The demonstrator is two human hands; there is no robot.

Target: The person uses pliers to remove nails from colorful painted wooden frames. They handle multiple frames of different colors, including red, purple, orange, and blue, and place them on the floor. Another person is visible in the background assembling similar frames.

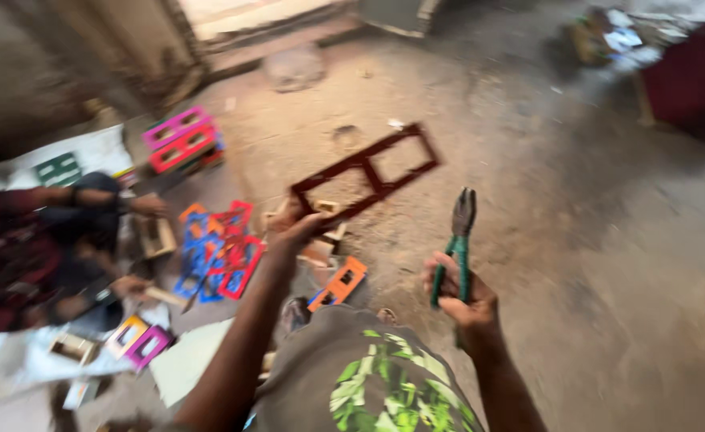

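Note:
My left hand (295, 230) grips one end of a dark red rectangular frame (368, 170) with two openings and holds it up over the dirt floor. A pair of green-handled pliers (458, 244) stands jaws up in my right hand (463, 294), to the right of the frame and a little below it. The frame and the pliers do not touch. My knee in grey and green patterned cloth (368, 376) fills the bottom centre.
Red and blue frames (220, 252) lie piled on the floor at left, an orange one (343, 282) nearer me, pink and red stacks (180, 140) further back. Another person (44, 248) sits at far left, handling small wooden pieces. A dark red box (692, 80) stands at top right.

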